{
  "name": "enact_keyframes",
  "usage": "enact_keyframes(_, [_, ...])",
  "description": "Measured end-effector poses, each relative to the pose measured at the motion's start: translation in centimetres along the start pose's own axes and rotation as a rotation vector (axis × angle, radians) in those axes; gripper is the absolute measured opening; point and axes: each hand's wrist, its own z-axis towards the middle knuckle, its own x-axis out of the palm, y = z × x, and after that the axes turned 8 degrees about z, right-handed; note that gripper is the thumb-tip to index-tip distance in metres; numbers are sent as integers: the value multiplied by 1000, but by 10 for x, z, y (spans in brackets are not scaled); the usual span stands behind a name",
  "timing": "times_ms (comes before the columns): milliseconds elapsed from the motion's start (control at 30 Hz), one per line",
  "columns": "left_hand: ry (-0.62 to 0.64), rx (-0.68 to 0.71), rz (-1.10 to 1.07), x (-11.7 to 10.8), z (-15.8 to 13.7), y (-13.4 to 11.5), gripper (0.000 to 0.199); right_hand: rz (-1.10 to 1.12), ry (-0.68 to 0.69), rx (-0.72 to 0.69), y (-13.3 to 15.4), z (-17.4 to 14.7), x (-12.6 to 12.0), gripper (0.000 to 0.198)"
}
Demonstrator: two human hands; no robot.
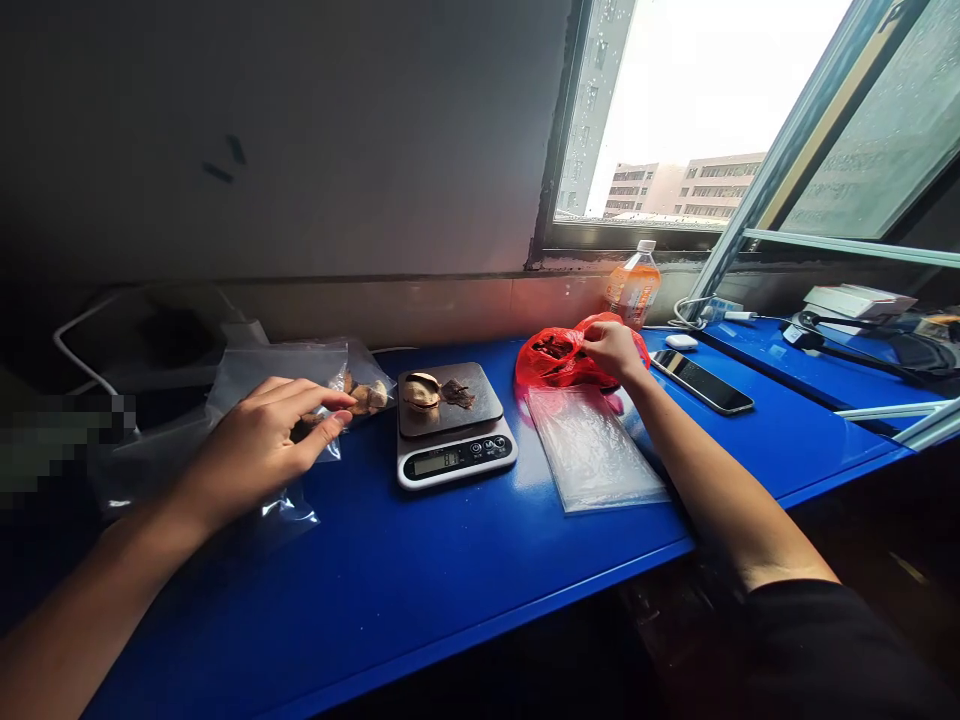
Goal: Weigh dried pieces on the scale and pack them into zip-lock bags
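Note:
A white digital kitchen scale (457,458) with a metal plate stands on the blue table. On its plate lie a pale brown, split dried piece (421,392) and a dark shrivelled piece (457,394). My left hand (262,430) hovers left of the scale, thumb and forefinger slightly apart, beside a clear zip bag (281,365) with beige-brown pieces (367,397) near it. My right hand (615,350) is closed at the opening of a red plastic bag (540,375) holding dark reddish-brown dried bits (555,347); its fingertips are partly hidden. The scale's display is too small to read surely.
Flat clear plastic bags (600,450) lie right of the scale. Behind the red bag stands an orange drink bottle (636,280). A phone (701,381) and a white earbud case (681,342) lie to the right, with a metal frame (720,260) beyond. The table's front edge (525,620) runs close by.

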Motion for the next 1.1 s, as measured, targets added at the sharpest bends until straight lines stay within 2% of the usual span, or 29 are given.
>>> enact_keyframes(133, [1, -2, -2, -1, -1, -1, 37, 50, -56, -42, -3, 1, -3, 20])
enact_keyframes(267, [3, -10, -12, -1, -1, 0, 39, 96, -7, -127, -4, 0, -1, 20])
enact_keyframes(500, [24, -11, -24, 0, 1, 0, 40, 39, -49, -191, 1, -1, 2, 20])
enact_keyframes(600, [50, -12, -21, -1, 1, -1, 39, 78, -50, -118, 5, -2, 2, 17])
enact_keyframes(833, [99, 2, 0, -3, 1, 0, 38, 324, -3, 34, 12, -5, 0, 8])
enact_keyframes(967, [103, 7, 5, -4, 0, 2, 38, 531, -51, 152, 7, -4, 2, 20])
enact_keyframes(1100, [104, 25, 7, -6, -1, 2, 38, 756, -154, 259, 2, -2, 3, 17])
